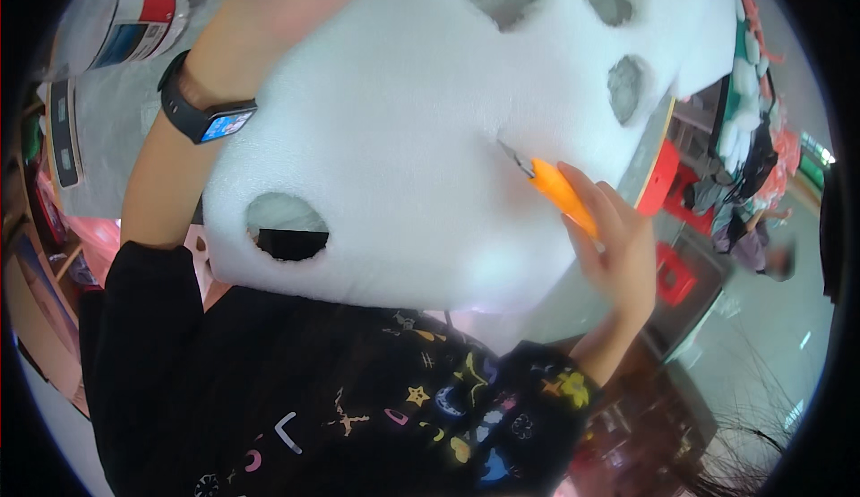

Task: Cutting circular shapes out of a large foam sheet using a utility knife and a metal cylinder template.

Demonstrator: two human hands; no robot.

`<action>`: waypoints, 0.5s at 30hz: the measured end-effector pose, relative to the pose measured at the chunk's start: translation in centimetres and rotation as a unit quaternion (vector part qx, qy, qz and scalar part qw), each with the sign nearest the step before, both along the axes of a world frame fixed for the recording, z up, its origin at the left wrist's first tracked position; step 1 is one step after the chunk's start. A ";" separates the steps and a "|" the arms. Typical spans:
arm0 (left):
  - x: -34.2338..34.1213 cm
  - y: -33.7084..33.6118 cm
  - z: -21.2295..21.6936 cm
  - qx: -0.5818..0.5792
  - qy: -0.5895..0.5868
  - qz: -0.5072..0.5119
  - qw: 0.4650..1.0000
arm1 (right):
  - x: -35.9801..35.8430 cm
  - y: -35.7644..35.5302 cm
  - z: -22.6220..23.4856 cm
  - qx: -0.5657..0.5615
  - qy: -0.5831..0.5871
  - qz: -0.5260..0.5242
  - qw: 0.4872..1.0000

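The right hand point(618, 246) pinched an orange utility knife point(560, 194) against the light, soft, easily torn white foam block point(403, 138), while the left hand point(242, 22) gripped its upper edge.

a grey table edge point(651, 152) shows past the foam, with red stools point(674, 273) standing on the pale floor point(761, 336) beside it.
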State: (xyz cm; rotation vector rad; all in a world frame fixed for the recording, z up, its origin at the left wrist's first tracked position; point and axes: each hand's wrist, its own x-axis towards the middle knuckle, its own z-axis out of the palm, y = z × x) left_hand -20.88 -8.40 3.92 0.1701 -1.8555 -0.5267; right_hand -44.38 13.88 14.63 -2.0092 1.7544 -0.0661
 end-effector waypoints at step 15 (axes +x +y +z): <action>-0.6 1.7 3.3 0.680 0.257 -0.287 0.624 | 0.9 -9.5 2.2 0.038 0.037 0.105 0.993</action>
